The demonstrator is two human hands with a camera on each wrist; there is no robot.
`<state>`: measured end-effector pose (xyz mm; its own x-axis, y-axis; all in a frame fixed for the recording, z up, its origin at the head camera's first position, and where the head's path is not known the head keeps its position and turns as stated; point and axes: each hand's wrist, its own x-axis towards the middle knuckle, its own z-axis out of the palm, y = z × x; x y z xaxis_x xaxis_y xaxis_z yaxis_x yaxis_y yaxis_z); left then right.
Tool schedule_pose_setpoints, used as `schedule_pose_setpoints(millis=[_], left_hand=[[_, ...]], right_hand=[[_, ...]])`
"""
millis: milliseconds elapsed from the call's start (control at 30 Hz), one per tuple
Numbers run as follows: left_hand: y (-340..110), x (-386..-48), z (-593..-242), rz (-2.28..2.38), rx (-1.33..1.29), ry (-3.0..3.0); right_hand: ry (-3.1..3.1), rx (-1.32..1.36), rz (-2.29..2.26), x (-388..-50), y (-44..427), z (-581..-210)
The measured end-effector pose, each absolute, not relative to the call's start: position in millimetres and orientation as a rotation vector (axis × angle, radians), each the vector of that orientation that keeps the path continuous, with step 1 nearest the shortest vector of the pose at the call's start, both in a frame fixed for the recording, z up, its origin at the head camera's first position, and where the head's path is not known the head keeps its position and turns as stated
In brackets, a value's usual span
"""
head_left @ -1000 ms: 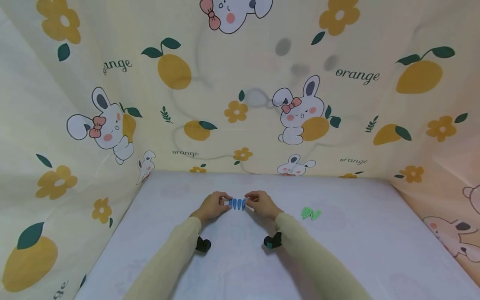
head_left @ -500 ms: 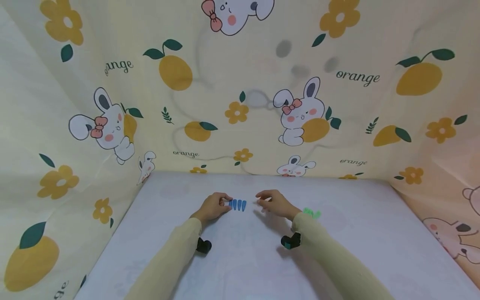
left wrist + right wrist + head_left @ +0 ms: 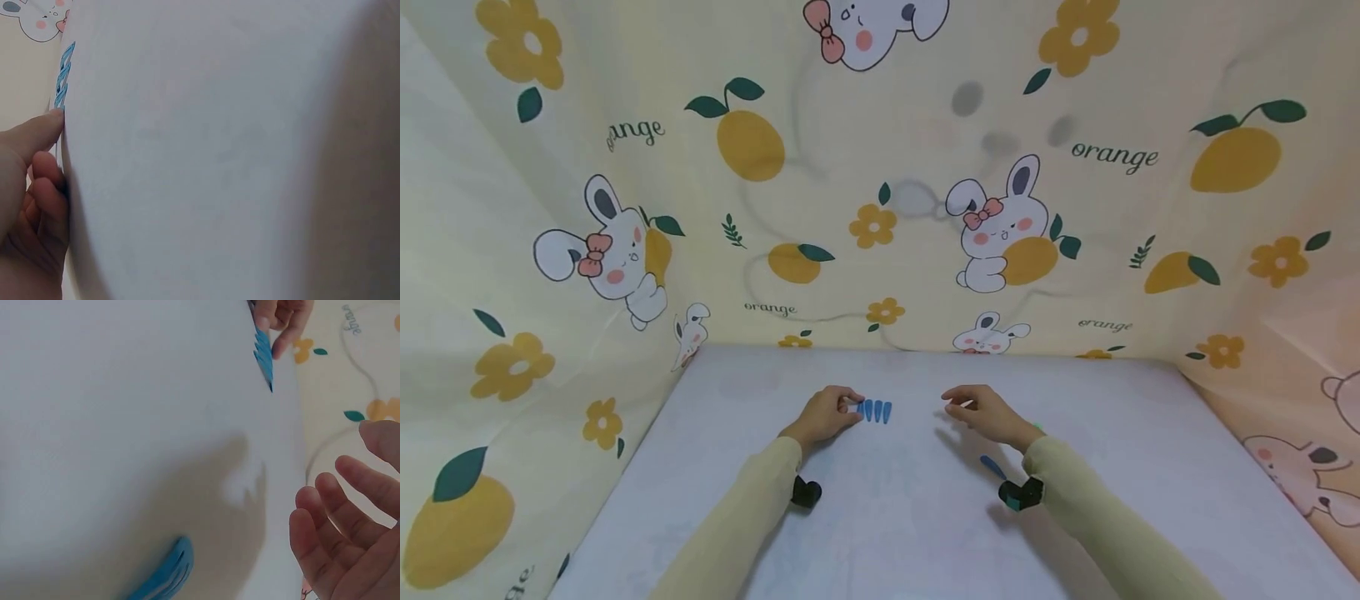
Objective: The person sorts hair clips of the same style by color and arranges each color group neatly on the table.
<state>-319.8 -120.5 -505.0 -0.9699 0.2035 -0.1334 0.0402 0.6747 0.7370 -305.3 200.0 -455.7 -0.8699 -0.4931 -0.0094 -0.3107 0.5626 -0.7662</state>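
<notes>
Several blue snap hair clips (image 3: 877, 411) lie side by side in a short row on the table. My left hand (image 3: 823, 412) pinches the leftmost one between thumb and fingers; in the left wrist view, the thumb meets the near end of the row of clips (image 3: 64, 72). To the right, my right hand (image 3: 988, 412) hovers over the table, fingers loosely bent and holding nothing. Below that hand lies a single blue hair clip (image 3: 992, 467), also visible in the right wrist view as a loose clip (image 3: 165, 572).
Green hair clips (image 3: 1038, 427) are almost wholly hidden behind the right wrist. A pale sheet covers the table (image 3: 880, 517). Patterned curtain (image 3: 880, 167) closes off its back and sides.
My right hand has left the right end of the row and moved rightward. Its arm now uncovers the single blue clip and hides most of the green clips. The left hand stays put.
</notes>
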Motion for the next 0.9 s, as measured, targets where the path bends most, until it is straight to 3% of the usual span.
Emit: schedule_pose_setpoints(millis=[600,900], left_hand=[[-116.8,-318.3,-498.4,1.178,0.189,2.665],[-119.3,-319.2,-502.6,1.170,0.167,2.680]], right_hand=[[2.585,-0.607,-1.033,-278.7,237.5,-465.9],[2.499,-0.705,-1.004,-272.5,251.4,-474.6]])
